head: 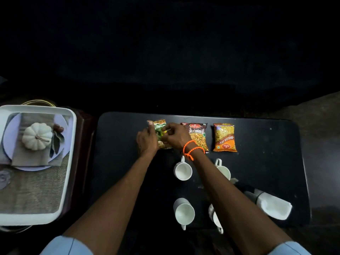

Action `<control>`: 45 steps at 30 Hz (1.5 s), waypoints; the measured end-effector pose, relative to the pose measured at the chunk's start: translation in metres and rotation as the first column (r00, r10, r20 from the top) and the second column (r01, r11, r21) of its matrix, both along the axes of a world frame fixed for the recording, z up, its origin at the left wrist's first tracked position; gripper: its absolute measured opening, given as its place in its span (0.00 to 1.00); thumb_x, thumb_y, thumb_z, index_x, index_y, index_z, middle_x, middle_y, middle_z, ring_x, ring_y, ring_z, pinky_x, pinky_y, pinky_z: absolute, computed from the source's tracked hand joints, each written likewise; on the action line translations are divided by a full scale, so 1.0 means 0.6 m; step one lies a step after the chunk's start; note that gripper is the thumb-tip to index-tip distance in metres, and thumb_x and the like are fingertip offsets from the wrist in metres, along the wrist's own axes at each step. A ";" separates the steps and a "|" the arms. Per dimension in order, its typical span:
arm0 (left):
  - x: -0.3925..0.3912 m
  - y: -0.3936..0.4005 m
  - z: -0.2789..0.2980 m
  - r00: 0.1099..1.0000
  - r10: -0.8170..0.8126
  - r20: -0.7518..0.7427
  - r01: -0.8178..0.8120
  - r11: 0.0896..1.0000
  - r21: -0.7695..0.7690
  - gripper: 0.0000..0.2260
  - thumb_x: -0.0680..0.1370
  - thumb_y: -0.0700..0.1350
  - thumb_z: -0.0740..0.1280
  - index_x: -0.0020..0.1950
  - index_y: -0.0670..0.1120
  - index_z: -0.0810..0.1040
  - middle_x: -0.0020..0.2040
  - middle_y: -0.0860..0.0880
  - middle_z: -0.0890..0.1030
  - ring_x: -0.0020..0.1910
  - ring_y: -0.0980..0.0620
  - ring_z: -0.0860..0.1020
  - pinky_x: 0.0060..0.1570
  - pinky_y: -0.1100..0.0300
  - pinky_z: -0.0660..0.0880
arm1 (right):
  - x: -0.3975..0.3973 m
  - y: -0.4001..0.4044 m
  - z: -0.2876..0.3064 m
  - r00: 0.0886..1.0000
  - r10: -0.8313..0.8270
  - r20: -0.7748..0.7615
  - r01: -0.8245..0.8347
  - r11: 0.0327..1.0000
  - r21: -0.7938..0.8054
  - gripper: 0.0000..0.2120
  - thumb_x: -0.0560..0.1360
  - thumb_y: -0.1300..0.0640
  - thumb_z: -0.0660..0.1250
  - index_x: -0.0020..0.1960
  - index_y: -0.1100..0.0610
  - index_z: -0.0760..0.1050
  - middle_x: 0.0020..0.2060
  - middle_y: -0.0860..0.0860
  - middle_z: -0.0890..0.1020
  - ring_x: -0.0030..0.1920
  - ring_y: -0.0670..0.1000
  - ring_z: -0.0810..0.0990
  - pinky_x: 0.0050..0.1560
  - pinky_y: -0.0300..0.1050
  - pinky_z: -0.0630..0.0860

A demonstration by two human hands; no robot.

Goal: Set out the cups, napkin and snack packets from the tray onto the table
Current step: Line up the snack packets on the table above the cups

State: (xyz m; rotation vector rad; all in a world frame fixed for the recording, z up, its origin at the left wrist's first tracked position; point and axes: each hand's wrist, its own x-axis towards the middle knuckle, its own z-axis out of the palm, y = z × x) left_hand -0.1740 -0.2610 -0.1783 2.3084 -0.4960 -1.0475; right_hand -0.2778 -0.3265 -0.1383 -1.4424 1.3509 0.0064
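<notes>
Both my hands rest on a green snack packet [159,126] at the far middle of the black table [121,144]. My left hand [147,140] grips its left edge and my right hand [174,136] pinches its right side. To the right lie a brown mixture packet [197,134] and an orange-yellow packet [224,138], side by side. Several white cups stand nearer me: one [183,170] under my right wrist, one [223,170] partly hidden by my right forearm, one [184,212] in front, another [216,220] mostly hidden. A white napkin [274,205] lies at the right.
A white tray [70,162] sits to the left on a dark stand, with a woven mat, a pale plate [11,129], a grey cloth and a small white pumpkin [36,136]. The table's far edge runs just behind the packets. Beyond it all is dark.
</notes>
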 end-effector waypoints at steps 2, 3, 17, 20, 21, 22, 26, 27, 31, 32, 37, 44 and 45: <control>0.018 0.010 -0.008 0.998 0.061 0.029 -0.060 0.998 -0.032 0.28 0.85 0.61 0.54 0.67 0.41 0.78 0.64 0.39 0.77 0.62 0.44 0.74 0.54 0.53 0.65 | -0.002 -0.001 -0.005 0.999 0.024 -0.048 -0.030 0.991 -0.129 0.12 0.72 0.67 0.69 0.54 0.59 0.82 0.45 0.60 0.86 0.46 0.60 0.86 0.50 0.53 0.84; 0.026 0.015 -0.010 0.997 0.070 0.029 -0.069 0.996 -0.054 0.26 0.84 0.61 0.59 0.68 0.42 0.77 0.64 0.41 0.78 0.61 0.46 0.74 0.54 0.54 0.67 | -0.004 -0.002 -0.009 0.996 0.026 -0.080 -0.044 0.972 -0.232 0.13 0.71 0.68 0.68 0.55 0.59 0.82 0.46 0.60 0.86 0.48 0.60 0.85 0.50 0.52 0.83; 0.033 0.023 -0.026 0.989 -0.144 0.045 0.148 0.981 -0.129 0.24 0.78 0.45 0.74 0.74 0.46 0.75 0.63 0.45 0.80 0.53 0.49 0.82 0.56 0.52 0.81 | -0.016 0.021 -0.034 0.925 0.255 -0.282 -0.357 0.838 -0.413 0.21 0.71 0.63 0.76 0.63 0.55 0.80 0.61 0.60 0.76 0.57 0.61 0.79 0.58 0.54 0.80; 0.026 0.028 -0.024 0.972 -0.231 0.050 0.237 0.951 -0.200 0.27 0.77 0.44 0.76 0.75 0.47 0.74 0.62 0.46 0.76 0.54 0.50 0.80 0.55 0.53 0.81 | -0.015 0.023 -0.034 0.932 0.248 -0.264 -0.343 0.838 -0.424 0.18 0.72 0.61 0.75 0.62 0.56 0.81 0.61 0.60 0.76 0.57 0.62 0.80 0.59 0.52 0.80; 0.023 0.030 -0.025 0.962 -0.270 0.048 0.274 0.939 -0.207 0.27 0.76 0.43 0.76 0.75 0.48 0.74 0.62 0.46 0.76 0.54 0.50 0.79 0.55 0.53 0.81 | -0.012 0.025 -0.034 0.937 0.239 -0.256 -0.331 0.842 -0.426 0.18 0.73 0.61 0.76 0.62 0.56 0.81 0.61 0.60 0.76 0.57 0.61 0.80 0.59 0.50 0.79; 0.021 0.031 -0.026 0.956 -0.288 0.056 0.293 0.934 -0.205 0.27 0.76 0.42 0.76 0.75 0.48 0.75 0.62 0.46 0.75 0.55 0.50 0.78 0.57 0.53 0.81 | -0.009 0.026 -0.034 0.941 0.231 -0.249 -0.320 0.846 -0.426 0.18 0.73 0.61 0.76 0.62 0.57 0.81 0.62 0.60 0.76 0.58 0.61 0.80 0.59 0.49 0.78; 0.023 0.032 -0.025 0.960 -0.270 0.080 0.280 0.940 -0.197 0.26 0.76 0.40 0.76 0.74 0.48 0.76 0.62 0.45 0.76 0.55 0.48 0.78 0.58 0.51 0.80 | -0.003 0.028 -0.036 0.956 0.203 -0.212 -0.276 0.868 -0.413 0.19 0.72 0.61 0.76 0.63 0.57 0.82 0.62 0.59 0.77 0.58 0.60 0.80 0.60 0.48 0.78; 0.023 0.032 -0.025 0.959 -0.272 0.081 0.283 0.938 -0.201 0.26 0.76 0.40 0.76 0.74 0.49 0.76 0.62 0.45 0.76 0.56 0.47 0.78 0.58 0.51 0.80 | -0.004 0.027 -0.036 0.959 0.201 -0.200 -0.268 0.872 -0.409 0.19 0.72 0.61 0.76 0.62 0.58 0.82 0.62 0.60 0.77 0.58 0.60 0.80 0.59 0.48 0.78; 0.022 0.032 -0.026 0.953 -0.284 0.110 0.301 0.931 -0.205 0.26 0.76 0.40 0.76 0.73 0.48 0.77 0.61 0.45 0.76 0.55 0.48 0.78 0.57 0.54 0.78 | -0.011 0.026 -0.041 0.972 0.180 -0.150 -0.226 0.890 -0.395 0.19 0.70 0.62 0.78 0.61 0.59 0.82 0.60 0.60 0.78 0.57 0.61 0.81 0.58 0.49 0.80; 0.020 0.030 -0.026 0.950 -0.288 0.122 0.308 0.931 -0.195 0.26 0.76 0.40 0.76 0.73 0.49 0.77 0.61 0.45 0.76 0.55 0.48 0.77 0.57 0.54 0.78 | -0.012 0.025 -0.042 0.975 0.172 -0.144 -0.215 0.897 -0.387 0.19 0.70 0.62 0.78 0.60 0.58 0.83 0.60 0.60 0.78 0.56 0.60 0.81 0.58 0.50 0.80; 0.010 0.025 -0.022 0.943 -0.296 0.153 0.322 0.928 -0.188 0.26 0.76 0.40 0.77 0.73 0.48 0.78 0.59 0.46 0.74 0.54 0.48 0.76 0.59 0.52 0.78 | -0.023 0.014 -0.034 0.972 0.194 -0.135 -0.231 0.906 -0.356 0.20 0.69 0.59 0.79 0.61 0.56 0.83 0.58 0.59 0.80 0.55 0.58 0.81 0.57 0.49 0.80; 0.002 0.034 -0.014 0.872 -0.378 0.312 0.450 0.869 -0.204 0.30 0.74 0.50 0.78 0.75 0.50 0.75 0.65 0.46 0.72 0.62 0.48 0.73 0.60 0.52 0.76 | -0.096 -0.017 -0.020 0.978 -0.070 -0.195 -0.059 0.810 -0.583 0.14 0.74 0.60 0.72 0.60 0.55 0.83 0.56 0.57 0.81 0.57 0.59 0.79 0.57 0.52 0.77; 0.000 0.034 -0.014 0.820 -0.443 0.363 0.525 0.835 -0.167 0.31 0.73 0.54 0.78 0.75 0.52 0.75 0.68 0.45 0.72 0.66 0.46 0.71 0.64 0.49 0.74 | -0.108 -0.017 -0.022 0.960 -0.066 -0.273 -0.110 0.808 -0.579 0.15 0.74 0.61 0.72 0.60 0.54 0.83 0.56 0.57 0.81 0.58 0.60 0.77 0.58 0.52 0.76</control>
